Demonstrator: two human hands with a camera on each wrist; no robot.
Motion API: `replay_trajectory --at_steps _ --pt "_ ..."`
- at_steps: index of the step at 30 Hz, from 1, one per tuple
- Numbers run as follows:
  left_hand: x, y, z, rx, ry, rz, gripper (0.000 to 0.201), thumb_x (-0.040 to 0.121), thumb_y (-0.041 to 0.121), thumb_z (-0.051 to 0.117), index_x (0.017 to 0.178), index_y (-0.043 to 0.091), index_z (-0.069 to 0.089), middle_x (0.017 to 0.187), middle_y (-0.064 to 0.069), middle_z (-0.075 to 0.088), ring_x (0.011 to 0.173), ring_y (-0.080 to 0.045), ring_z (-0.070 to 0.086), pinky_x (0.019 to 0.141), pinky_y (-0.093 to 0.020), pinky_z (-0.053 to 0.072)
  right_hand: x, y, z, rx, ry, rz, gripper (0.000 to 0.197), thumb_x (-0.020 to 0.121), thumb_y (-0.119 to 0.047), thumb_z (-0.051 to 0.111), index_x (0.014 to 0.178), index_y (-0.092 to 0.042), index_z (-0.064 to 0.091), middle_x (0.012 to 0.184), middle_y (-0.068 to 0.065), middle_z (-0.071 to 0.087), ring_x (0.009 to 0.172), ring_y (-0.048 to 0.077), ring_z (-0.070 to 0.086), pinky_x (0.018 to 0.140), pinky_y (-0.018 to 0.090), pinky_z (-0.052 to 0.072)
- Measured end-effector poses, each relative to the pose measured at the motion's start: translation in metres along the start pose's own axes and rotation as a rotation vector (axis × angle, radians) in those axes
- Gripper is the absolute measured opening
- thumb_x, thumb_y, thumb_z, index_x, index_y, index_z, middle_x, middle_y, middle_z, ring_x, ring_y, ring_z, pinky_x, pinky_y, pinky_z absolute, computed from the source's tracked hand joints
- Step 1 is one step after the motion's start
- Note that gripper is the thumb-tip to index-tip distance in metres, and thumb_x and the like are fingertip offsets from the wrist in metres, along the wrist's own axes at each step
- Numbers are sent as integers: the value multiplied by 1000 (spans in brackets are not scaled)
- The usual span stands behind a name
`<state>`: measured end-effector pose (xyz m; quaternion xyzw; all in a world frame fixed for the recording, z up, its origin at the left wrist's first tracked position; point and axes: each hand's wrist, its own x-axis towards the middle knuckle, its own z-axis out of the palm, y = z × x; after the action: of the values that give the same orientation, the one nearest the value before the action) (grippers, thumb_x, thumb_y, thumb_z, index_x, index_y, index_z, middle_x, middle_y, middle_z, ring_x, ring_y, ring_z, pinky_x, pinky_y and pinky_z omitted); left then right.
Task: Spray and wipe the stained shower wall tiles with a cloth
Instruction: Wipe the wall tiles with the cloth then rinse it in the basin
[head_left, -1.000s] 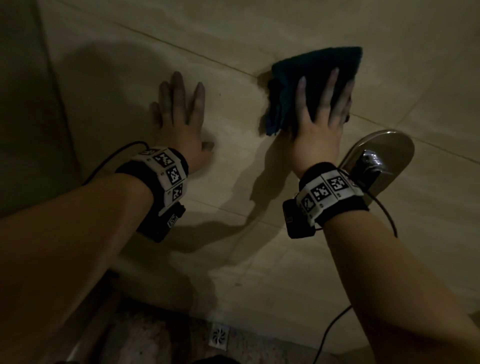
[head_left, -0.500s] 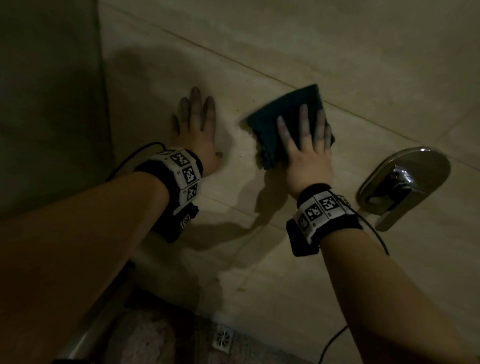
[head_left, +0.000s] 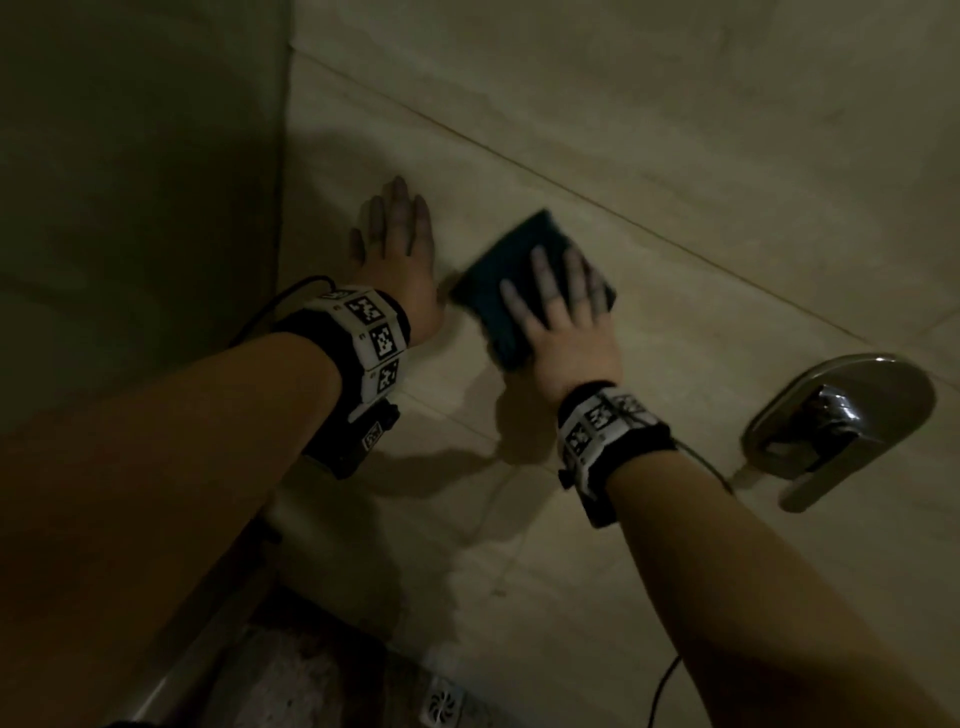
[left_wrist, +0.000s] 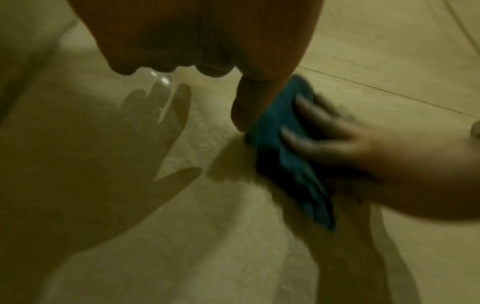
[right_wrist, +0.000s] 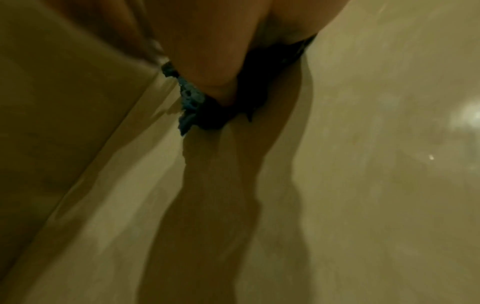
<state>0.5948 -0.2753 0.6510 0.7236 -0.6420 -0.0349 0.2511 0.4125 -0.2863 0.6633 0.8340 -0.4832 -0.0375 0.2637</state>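
Now that the right hand (head_left: 563, 332), fingers flat on the folded cloth (head_left: 511, 291), has dragged it down-left, almost touching the open left hand (head_left: 400, 260) braced on the wall tiles (head_left: 675, 156), that patch is wiped (judging loosely).

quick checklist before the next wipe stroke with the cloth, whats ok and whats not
1. Cloth flat on the wall under the right hand: ok, straight fingers press it to the tile.
2. Left hand braced: ok, it lies flat on the wall beside the cloth, holding nothing.
3. Room to the left: not ok, the cloth's edge nearly meets the left thumb, with the wall corner just beyond that hand.
4. Room to the right: ok, the faucet handle sits lower right, apart from the cloth.
5. Stains gone under the cloth: cannot tell, the light is too dim.
6. Spray bottle within reach: cannot tell, none in view.
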Motion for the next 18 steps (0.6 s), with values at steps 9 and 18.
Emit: replay_trajectory --at_steps 9,18 --pt "-3 -9 -1 50 -68 -26 89 93 27 51 148 8 -16 154 -13 -28 145 -32 -19 118 -47 -3 15 11 -27 11 62 92 64 99 -34 30 147 -35 -13 155 1 -25 142 28 -25 110 39 -22" --pt "3 -23 -4 120 -148 -11 91 92 31 53 149 10 -15 155 -9 -27 145 -34 -15 119 -50 2 43 8 -60 17 211 157 69 98 -28 37 148 -33 -11 155 6 -25 141 33 -24 110 44 -20"
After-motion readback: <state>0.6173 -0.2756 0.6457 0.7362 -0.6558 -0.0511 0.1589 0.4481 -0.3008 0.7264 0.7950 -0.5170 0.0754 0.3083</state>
